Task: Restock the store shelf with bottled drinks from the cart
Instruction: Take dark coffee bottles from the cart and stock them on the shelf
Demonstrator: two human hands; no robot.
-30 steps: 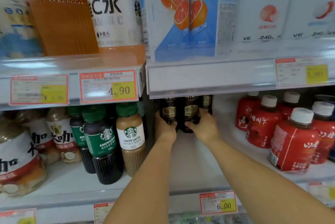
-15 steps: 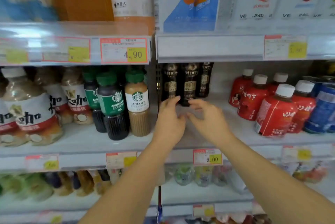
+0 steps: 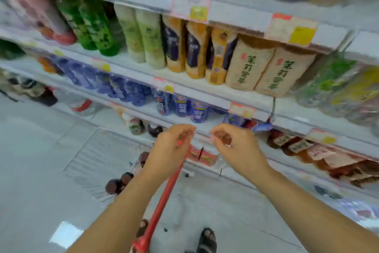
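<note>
Blurred shelf (image 3: 235,13), cart (image 3: 162,197) partly hidden

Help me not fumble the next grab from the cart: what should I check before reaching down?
1. Left hand free: ok, fingers loosely curled, holding nothing.
2. Right hand free: ok, likewise empty.
3. Stock in the cart: ok, dark-capped bottles show beside the red cart bar.
4. How many bottles: cannot tell, the left forearm hides part of the cart and the picture is blurred.
5. Foot clear of the cart: ok, the sandalled foot stands to the right of the red cart bar, apart from it.
</note>
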